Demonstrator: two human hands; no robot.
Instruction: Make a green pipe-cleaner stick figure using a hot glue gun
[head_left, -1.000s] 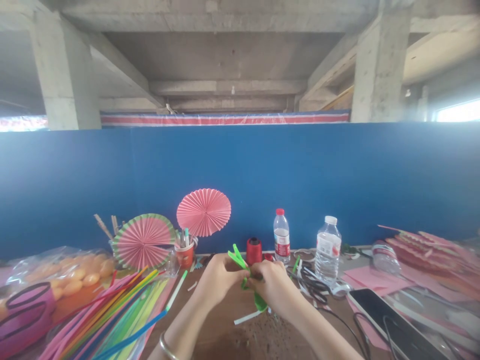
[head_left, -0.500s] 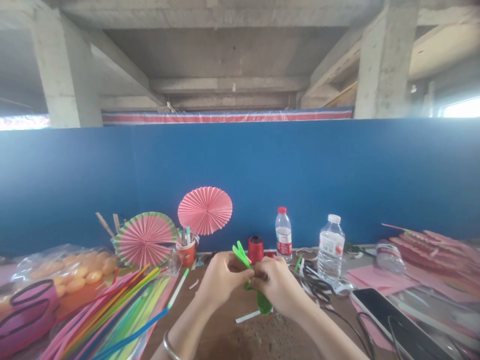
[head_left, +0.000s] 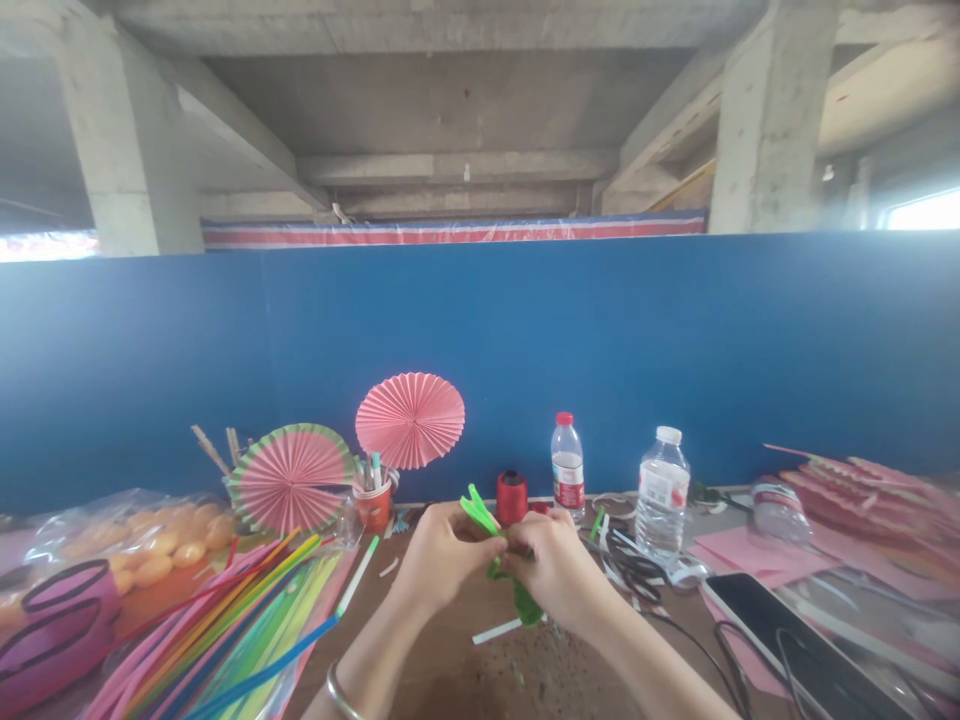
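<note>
Bright green fuzzy strips [head_left: 478, 512] stick up between my two hands above the brown table. My left hand [head_left: 444, 562] pinches them, thumb pointing right. Against it, my right hand [head_left: 553, 568] has its fingers closed on the same green piece, whose darker rounded end [head_left: 527, 604] hangs below the fingers. The fingertips nearly meet, and part of the green piece is hidden behind them. Just behind the hands stands a red thread spool [head_left: 512, 498].
On the left lie colourful pipe cleaners [head_left: 247, 620], a bag of orange balls [head_left: 154, 545] and pleated fans [head_left: 411, 421] by a red cup [head_left: 373, 505]. Two bottles [head_left: 568, 470], [head_left: 663, 497] stand behind right; a phone [head_left: 795, 640], cables and pink paper [head_left: 757, 556] lie right.
The green strips' upper ends have tilted slightly to the left, and the hanging end has shifted a little. Both hands keep nearly the same place and grip.
</note>
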